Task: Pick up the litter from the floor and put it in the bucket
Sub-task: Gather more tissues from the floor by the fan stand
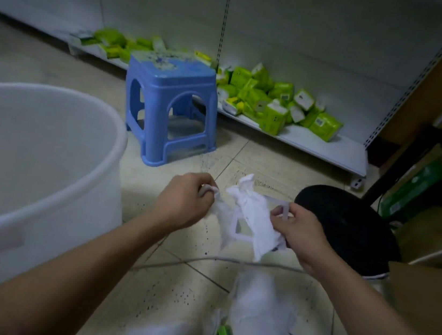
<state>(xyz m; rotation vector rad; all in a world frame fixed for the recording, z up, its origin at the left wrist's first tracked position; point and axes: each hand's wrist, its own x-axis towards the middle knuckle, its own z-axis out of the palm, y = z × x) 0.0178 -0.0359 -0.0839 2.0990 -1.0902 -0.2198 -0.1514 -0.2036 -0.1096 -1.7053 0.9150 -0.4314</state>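
Head view — downward, close over floor (pixel 176 288)

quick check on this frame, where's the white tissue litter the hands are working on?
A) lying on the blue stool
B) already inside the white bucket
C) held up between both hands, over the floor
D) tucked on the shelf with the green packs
C: the left hand and right hand each pinch a side of the white tissue, right of the bucket.

Both forearms were bare, no sleeves reaching them. The left hand (pixel 184 199) and right hand (pixel 299 234) wore no gloves, rings or watch at either wrist.
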